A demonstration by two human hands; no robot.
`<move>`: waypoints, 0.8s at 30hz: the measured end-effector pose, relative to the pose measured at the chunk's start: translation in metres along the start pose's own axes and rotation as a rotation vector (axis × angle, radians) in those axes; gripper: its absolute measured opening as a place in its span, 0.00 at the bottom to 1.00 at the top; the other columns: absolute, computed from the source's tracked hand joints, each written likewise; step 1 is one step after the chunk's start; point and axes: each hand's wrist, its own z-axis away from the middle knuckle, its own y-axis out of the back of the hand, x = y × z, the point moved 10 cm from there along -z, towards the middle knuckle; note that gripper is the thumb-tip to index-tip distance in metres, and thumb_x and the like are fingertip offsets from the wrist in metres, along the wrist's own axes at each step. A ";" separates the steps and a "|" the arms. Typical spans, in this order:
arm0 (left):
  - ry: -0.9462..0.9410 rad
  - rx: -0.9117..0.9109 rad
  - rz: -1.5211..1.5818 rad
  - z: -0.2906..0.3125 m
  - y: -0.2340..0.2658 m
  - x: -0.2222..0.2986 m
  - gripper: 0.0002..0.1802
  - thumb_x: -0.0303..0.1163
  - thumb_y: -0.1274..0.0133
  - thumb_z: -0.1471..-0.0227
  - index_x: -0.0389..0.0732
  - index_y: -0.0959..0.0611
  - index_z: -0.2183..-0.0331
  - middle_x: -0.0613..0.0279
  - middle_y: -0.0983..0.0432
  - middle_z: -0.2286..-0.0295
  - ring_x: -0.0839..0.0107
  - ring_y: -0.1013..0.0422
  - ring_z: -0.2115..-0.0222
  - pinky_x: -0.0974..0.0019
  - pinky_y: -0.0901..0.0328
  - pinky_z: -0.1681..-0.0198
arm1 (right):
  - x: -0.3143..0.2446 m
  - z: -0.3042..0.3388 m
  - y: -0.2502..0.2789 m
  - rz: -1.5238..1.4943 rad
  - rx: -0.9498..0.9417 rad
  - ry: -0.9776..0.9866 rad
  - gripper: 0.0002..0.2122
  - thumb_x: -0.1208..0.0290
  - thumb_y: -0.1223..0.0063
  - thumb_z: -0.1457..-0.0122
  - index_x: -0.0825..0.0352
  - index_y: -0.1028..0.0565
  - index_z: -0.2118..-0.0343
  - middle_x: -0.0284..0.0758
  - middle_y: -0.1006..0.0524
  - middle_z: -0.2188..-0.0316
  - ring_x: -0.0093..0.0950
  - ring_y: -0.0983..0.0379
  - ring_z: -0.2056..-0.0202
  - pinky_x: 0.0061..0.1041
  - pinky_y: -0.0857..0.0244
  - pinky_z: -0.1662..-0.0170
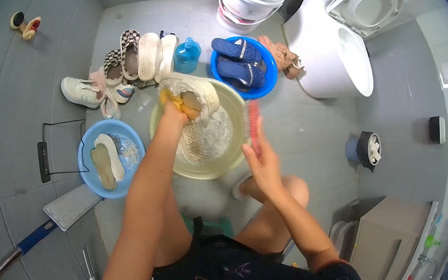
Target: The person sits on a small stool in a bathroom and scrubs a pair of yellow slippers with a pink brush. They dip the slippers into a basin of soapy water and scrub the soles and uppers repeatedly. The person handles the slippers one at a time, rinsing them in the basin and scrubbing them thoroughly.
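My left hand [177,107] is closed on a cream-white shoe [205,93], held tilted above a pale green basin [237,97]. Yellow-orange patches show around the fingers; I cannot tell what they are. Inside the basin, another cream textured shoe [193,144] lies in foamy water [218,138]. To the right of the basin's rim, my right hand [264,166] grips a red scrubbing brush [255,126], slightly blurred, its bristles facing the basin and apart from the shoe.
A light blue basin [84,164] with insoles [103,166] stands left. Several shoes [131,55] and a blue bottle [187,55] line the far side. Blue slippers [240,74] fill a blue tub [269,88]. Beyond are a white bucket [240,16] and a toilet [321,56]; a mop [72,208] leans left.
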 end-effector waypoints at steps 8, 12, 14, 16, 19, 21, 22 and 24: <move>0.158 -0.283 -0.188 0.012 -0.026 -0.033 0.23 0.46 0.67 0.35 0.44 0.25 0.51 0.59 0.24 0.57 0.61 0.26 0.57 0.53 0.30 0.53 | -0.047 -0.091 -0.004 0.007 -0.095 0.256 0.58 0.73 0.28 0.63 0.64 0.60 0.33 0.48 0.36 0.41 0.43 0.35 0.44 0.32 0.39 0.43; 0.202 -0.354 -0.262 0.057 -0.055 -0.053 0.23 0.48 0.66 0.36 0.46 0.28 0.48 0.60 0.26 0.54 0.63 0.28 0.54 0.54 0.31 0.52 | -0.060 -0.099 -0.024 0.050 -0.294 0.347 0.62 0.69 0.25 0.69 0.64 0.62 0.33 0.47 0.38 0.40 0.45 0.39 0.41 0.35 0.40 0.41; 0.200 -0.383 -0.332 0.091 -0.075 -0.059 0.24 0.49 0.66 0.36 0.47 0.30 0.46 0.61 0.27 0.53 0.64 0.29 0.53 0.54 0.31 0.51 | -0.060 -0.098 -0.025 0.061 -0.280 0.390 0.64 0.64 0.24 0.71 0.66 0.62 0.33 0.48 0.39 0.40 0.45 0.40 0.41 0.35 0.42 0.40; 0.171 -0.383 -0.399 0.116 -0.085 -0.058 0.25 0.49 0.66 0.36 0.48 0.31 0.45 0.62 0.29 0.51 0.64 0.30 0.52 0.54 0.32 0.51 | -0.061 -0.097 -0.026 0.013 -0.229 0.437 0.65 0.62 0.24 0.71 0.68 0.63 0.34 0.50 0.39 0.41 0.44 0.40 0.41 0.35 0.43 0.40; 0.194 -0.345 -0.428 0.107 -0.066 -0.064 0.27 0.51 0.65 0.37 0.49 0.33 0.43 0.63 0.30 0.49 0.65 0.32 0.49 0.55 0.33 0.49 | -0.070 -0.099 -0.032 -0.009 -0.276 0.481 0.63 0.67 0.25 0.68 0.67 0.64 0.33 0.48 0.51 0.34 0.42 0.47 0.36 0.34 0.45 0.39; 0.223 -0.290 -0.464 0.099 -0.053 -0.068 0.30 0.55 0.65 0.38 0.47 0.33 0.43 0.60 0.30 0.50 0.63 0.33 0.49 0.54 0.34 0.48 | -0.068 -0.106 -0.028 -0.023 -0.255 0.415 0.63 0.65 0.25 0.67 0.67 0.64 0.33 0.47 0.52 0.33 0.40 0.47 0.36 0.34 0.45 0.39; 0.212 -0.249 -0.516 0.096 -0.048 -0.069 0.31 0.57 0.66 0.39 0.46 0.31 0.44 0.57 0.30 0.50 0.61 0.32 0.50 0.53 0.34 0.48 | -0.066 -0.111 -0.025 -0.029 -0.242 0.380 0.62 0.65 0.26 0.67 0.67 0.64 0.33 0.46 0.52 0.33 0.39 0.48 0.35 0.34 0.44 0.39; 0.034 -0.183 -0.647 0.082 -0.040 -0.053 0.36 0.61 0.65 0.41 0.44 0.32 0.43 0.56 0.31 0.49 0.60 0.35 0.48 0.53 0.37 0.46 | -0.046 -0.126 -0.012 -0.096 -0.077 0.282 0.60 0.62 0.27 0.65 0.66 0.61 0.33 0.43 0.47 0.35 0.33 0.42 0.39 0.32 0.42 0.40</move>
